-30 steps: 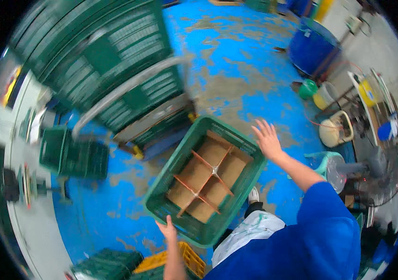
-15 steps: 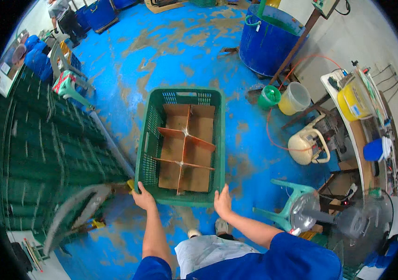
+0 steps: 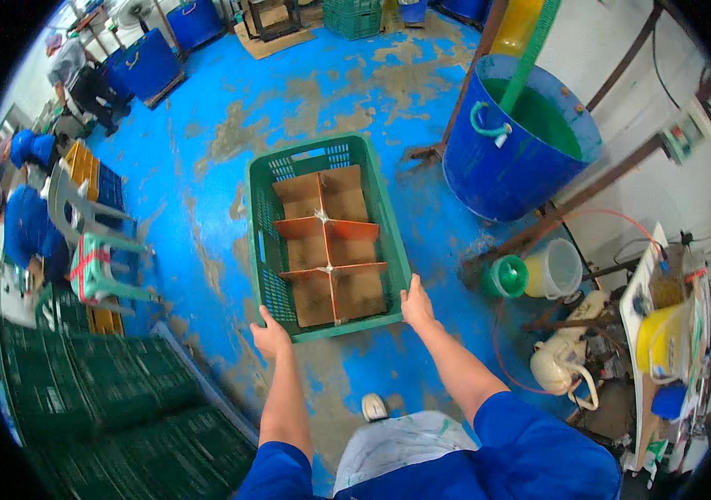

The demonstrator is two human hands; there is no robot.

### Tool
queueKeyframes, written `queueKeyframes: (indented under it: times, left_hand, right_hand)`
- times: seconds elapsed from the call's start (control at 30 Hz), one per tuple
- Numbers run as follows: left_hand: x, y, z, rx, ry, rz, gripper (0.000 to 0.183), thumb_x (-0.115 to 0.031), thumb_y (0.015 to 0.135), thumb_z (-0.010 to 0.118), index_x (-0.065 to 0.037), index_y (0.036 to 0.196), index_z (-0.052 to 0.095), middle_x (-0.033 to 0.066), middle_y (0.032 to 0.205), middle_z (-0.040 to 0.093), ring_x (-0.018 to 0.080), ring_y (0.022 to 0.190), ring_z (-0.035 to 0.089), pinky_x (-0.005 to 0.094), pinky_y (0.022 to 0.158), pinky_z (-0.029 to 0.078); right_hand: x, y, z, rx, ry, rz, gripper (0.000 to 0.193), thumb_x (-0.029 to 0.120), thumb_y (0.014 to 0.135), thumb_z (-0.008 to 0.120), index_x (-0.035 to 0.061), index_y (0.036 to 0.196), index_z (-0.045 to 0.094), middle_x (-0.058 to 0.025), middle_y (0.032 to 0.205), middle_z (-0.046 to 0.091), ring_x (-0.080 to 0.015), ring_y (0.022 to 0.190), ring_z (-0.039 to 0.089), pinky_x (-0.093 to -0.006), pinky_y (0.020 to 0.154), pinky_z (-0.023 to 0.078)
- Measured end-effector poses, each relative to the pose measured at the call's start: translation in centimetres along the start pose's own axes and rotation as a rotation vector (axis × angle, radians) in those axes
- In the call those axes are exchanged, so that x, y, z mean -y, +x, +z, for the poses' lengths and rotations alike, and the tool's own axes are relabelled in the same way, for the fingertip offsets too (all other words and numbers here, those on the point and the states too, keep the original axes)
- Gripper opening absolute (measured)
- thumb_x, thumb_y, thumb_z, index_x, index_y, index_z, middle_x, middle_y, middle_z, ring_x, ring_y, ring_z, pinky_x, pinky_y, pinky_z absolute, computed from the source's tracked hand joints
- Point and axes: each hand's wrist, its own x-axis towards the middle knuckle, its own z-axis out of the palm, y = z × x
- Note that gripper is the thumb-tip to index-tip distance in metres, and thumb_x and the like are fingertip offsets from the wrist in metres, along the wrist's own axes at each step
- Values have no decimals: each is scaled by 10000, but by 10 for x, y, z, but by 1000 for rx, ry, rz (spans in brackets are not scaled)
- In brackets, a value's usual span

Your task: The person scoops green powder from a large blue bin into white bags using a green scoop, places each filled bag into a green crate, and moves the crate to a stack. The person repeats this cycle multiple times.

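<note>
A green plastic crate (image 3: pixel 265 250) hangs in front of me over the blue floor, held at its near corners. Brown cardboard lines its bottom, and an orange-brown divider (image 3: pixel 355 230) parts the inside into several compartments with nothing in them. My left hand (image 3: pixel 273 334) grips the near left corner, thumb over the rim. The near right corner is in my right hand (image 3: pixel 416 302), closed in the same way. The fingers under the rim are hidden.
Stacked green crates (image 3: pixel 105 392) line my left. Ahead right stands a large blue tub (image 3: pixel 505 167) of green liquid, beside a steel post (image 3: pixel 538 229). Buckets (image 3: pixel 555 268) and a cluttered bench (image 3: pixel 643 350) are at right. Plastic chairs (image 3: pixel 101 271) and people in blue (image 3: pixel 30 229) are far left.
I have moved forward with the crate: the tub, chairs and crate stack have come nearer. The crate has turned slightly and its near right corner sits higher. Both hands keep their hold.
</note>
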Motion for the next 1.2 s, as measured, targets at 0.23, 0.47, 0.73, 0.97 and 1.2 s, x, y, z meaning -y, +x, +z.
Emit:
queueKeyframes:
  times: [0.23, 0.47, 0.73, 0.97, 1.2]
  left_hand:
    - [-202, 124, 116, -66, -41, 137, 681, -586, 862, 386, 24, 1109, 558, 229, 1025, 604, 410, 917, 560, 466, 800, 435]
    - [-396, 231, 171, -71, -159, 71, 639, -540, 876, 407, 29, 1138, 534, 235, 1025, 604, 395, 933, 567, 451, 796, 432]
    - [-611, 336, 251, -94, -169, -50, 624, -531, 882, 398, 0, 1190, 516, 213, 1078, 595, 395, 959, 562, 455, 789, 442]
    - [-790, 436, 327, -97, -212, -114, 586, -492, 901, 387, 22, 1152, 514, 231, 1063, 586, 403, 944, 553, 455, 776, 435]
    - [-919, 510, 390, -265, -270, -181, 570, -487, 908, 368, 31, 1090, 522, 252, 1025, 585, 436, 925, 540, 487, 780, 416]
  right_hand:
    - [116, 255, -19, -46, 25, -152, 431, 128, 871, 473, -5, 1247, 311, -279, 1175, 488, -426, 1059, 494, -477, 883, 409]
    - [268, 465, -47, 35, 23, -256, 417, 91, 859, 484, -47, 1208, 304, -320, 1084, 494, -461, 1014, 492, -487, 838, 425]
    - [408, 724, -73, 128, -58, -358, 478, 111, 868, 484, -48, 1267, 273, -310, 1142, 485, -445, 1034, 495, -478, 869, 415]
    - [548, 936, -94, 148, -102, -421, 471, 134, 876, 490, -3, 1269, 269, -298, 1110, 515, -443, 1024, 502, -490, 850, 412]
    - [675, 1103, -107, 287, -154, -464, 484, 131, 858, 499, -21, 1264, 282, -300, 1151, 486, -437, 1058, 484, -477, 889, 405]
